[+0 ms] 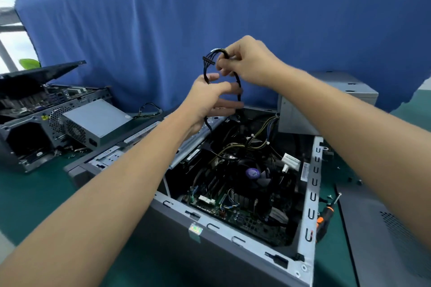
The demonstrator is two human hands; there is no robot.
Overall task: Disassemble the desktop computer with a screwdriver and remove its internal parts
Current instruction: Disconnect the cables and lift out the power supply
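Cable [239, 87] runs vertically, right hand [249, 60] above left hand [207, 98] (connector [206, 61] leftward).

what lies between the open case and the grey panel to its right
Head view: an orange-and-black screwdriver lies on the mat between the open case and the grey panel.

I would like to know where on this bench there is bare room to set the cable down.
The widest bare patch is the green mat left of the open case, in front of the second chassis. A narrow strip lies between the case and the side panel, nearer than the screwdriver. It is crowded with screws by the power supply.
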